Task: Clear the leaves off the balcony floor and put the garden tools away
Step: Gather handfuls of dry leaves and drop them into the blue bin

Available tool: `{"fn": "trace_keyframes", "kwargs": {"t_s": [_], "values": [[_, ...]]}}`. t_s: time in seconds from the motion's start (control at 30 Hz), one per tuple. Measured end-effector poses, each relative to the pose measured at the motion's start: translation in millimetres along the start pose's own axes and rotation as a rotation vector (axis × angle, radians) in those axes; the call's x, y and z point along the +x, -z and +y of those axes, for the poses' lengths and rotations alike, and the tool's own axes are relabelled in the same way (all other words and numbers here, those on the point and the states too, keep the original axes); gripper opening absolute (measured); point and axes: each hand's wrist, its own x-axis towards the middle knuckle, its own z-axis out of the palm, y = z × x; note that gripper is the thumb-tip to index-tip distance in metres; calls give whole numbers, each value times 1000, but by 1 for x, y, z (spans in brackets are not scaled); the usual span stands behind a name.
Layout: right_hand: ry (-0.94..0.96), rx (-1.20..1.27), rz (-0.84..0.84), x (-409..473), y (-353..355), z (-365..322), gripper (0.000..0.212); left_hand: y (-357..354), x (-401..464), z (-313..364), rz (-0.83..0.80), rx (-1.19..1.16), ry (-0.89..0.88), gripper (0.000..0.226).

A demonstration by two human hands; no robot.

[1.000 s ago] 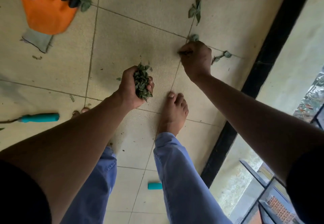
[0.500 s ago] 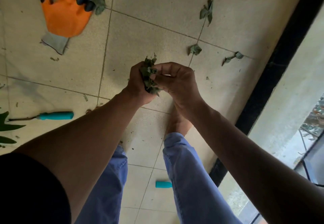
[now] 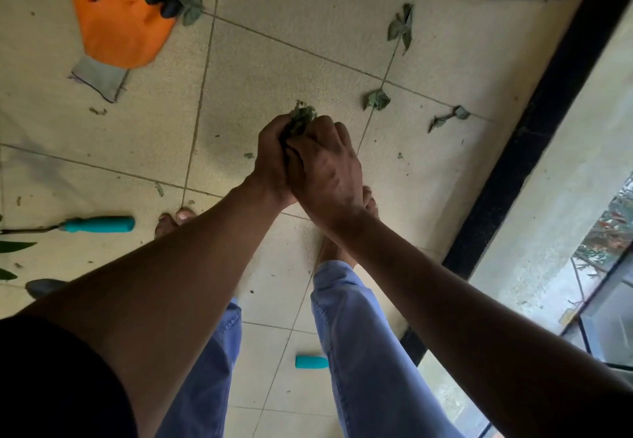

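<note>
A wad of leaves (image 3: 301,119) sits above the balcony floor (image 3: 274,71), clamped between both hands — the left hand (image 3: 270,160) curls round it, and the right hand (image 3: 325,163) closes over it too. Loose leaves (image 3: 376,99) lie just beyond; a teal-handled tool (image 3: 97,224) lies left, an orange glove (image 3: 120,26) further off.
</note>
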Motion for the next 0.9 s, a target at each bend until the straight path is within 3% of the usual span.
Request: {"fn": "trace_keyframes", "kwargs": {"t_s": [0.1,0.17,0.33,0.5,0.57,0.7,0.9], "values": [[84,134,-38,-2,8,5,23,0,4,2,21,57,-5,37],[45,236,35,0,16,17,27,-3,8,3,94,84,-20,34],[-298,88,211,19,27,101,30,-12,14,3,198,54,48,33],[-752,-76,82,44,29,191,58,-16,18,-1,194,55,72,31],[-830,-74,48,49,29,207,59,-17,20,-3,181,62,73,34],[-787,-72,36,50,24,209,49,-21,24,-6,169,57,86,42],[-522,70,-17,55,1,170,33,-23,22,-12,172,51,115,35]]}}
